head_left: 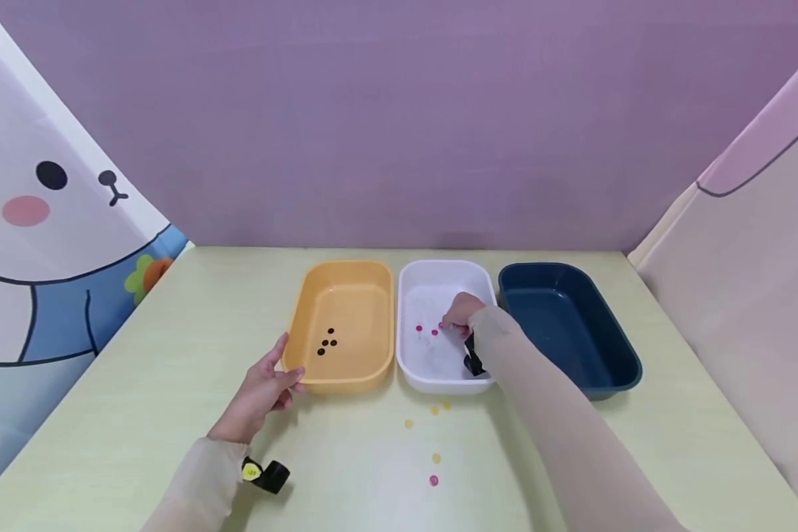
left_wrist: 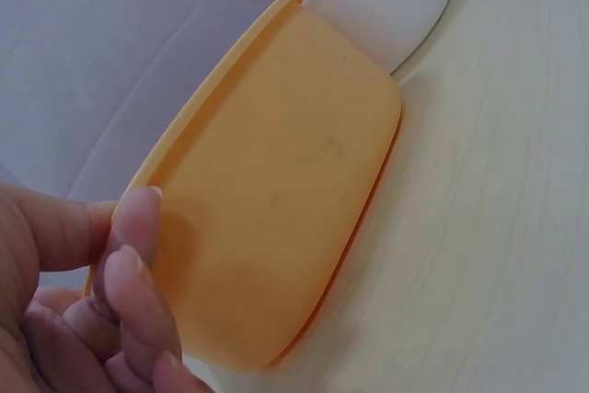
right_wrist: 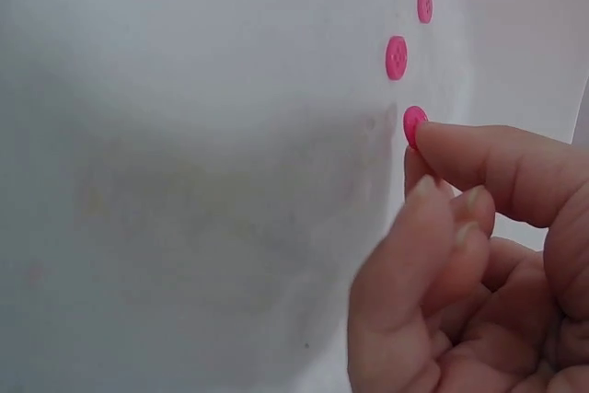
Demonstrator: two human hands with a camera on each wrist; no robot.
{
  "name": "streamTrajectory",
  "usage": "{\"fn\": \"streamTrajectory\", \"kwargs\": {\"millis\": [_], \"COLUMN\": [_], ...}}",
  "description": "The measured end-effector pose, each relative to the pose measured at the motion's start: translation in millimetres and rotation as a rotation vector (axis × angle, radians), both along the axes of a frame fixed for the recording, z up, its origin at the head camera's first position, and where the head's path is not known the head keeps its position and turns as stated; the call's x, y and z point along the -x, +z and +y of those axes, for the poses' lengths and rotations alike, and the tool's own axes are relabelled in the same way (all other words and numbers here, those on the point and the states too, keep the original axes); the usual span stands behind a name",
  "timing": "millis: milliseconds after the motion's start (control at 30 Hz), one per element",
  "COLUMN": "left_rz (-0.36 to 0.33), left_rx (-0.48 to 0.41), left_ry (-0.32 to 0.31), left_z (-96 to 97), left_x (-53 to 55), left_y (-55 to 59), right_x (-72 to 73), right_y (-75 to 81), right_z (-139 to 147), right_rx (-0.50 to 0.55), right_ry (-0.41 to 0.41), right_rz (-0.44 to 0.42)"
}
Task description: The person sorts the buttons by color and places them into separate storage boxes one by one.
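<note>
Head view has the person leaning into the work, right hand (head_left: 462,310) down inside the white tray (head_left: 448,284), its thumb and finger together on a small pink button (right_wrist: 411,122), pinched at the very tips over the tray's floor; just left of that pinch lie two more pink buttons (right_wrist: 396,58), flat and apart from each other (the right wrist view even shows the holes in them). Well left of it, the left hand (head_left: 261,388) grips the orange tray (head_left: 366,295) by its near left corner, thumb and fingers closed about the rim, and four dark buttons (head_left: 325,343) sit in a loose cluster inside, just beyond and to the right of those fingers. To the right of the pinching hand, the navy tray (head_left: 558,332) stands close beside the white one, partly behind the sleeve (head_left: 539,399). Nearer the person than the pinch, four yellow buttons (head_left: 408,423) are scattered over the pale table (head_left: 346,473), with one loose pink disc (head_left: 434,480) nearest of all, and beyond both hands rises a purple backdrop (head_left: 399,133)
</note>
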State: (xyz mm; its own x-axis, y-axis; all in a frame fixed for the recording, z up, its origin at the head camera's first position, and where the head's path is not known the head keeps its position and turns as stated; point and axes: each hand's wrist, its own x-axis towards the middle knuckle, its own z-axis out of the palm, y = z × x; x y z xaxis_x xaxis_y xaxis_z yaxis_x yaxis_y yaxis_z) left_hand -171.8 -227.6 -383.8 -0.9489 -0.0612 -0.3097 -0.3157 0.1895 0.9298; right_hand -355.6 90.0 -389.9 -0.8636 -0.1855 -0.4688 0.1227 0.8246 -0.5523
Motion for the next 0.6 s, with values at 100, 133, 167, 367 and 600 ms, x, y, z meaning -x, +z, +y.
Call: {"fn": "streamTrajectory", "kwargs": {"millis": [100,133,167,367,600], "left_rz": [0.003,0.005,0.007,0.001,-0.001], "left_rx": [0.0,0.0,-0.001,0.001,0.01], "left_ry": [0.002,-0.001,0.0,0.006,-0.006], "left_z": [0.3,0.6,0.7,-0.5,-2.1], "left_x": [0.3,0.5,0.8,-0.2,0.5], "left_y": [0.1,0.0,-0.3,-1.1,-2.5], "right_x": [-2.5,-3.9,-5.4,-22.6,-48.0], "right_y": [4.8,7.7,11.0,42.1,71.1], "right_z": [-1,-1,-2,-7,-7], "right_rx": [-0.012,-0.016,-0.018,0.06,0.07], "right_ry": [0.001,0.001,-0.001,0.03,0.167], "right_rz": [0.016,0.018,0.019,0.009,0.045]}}
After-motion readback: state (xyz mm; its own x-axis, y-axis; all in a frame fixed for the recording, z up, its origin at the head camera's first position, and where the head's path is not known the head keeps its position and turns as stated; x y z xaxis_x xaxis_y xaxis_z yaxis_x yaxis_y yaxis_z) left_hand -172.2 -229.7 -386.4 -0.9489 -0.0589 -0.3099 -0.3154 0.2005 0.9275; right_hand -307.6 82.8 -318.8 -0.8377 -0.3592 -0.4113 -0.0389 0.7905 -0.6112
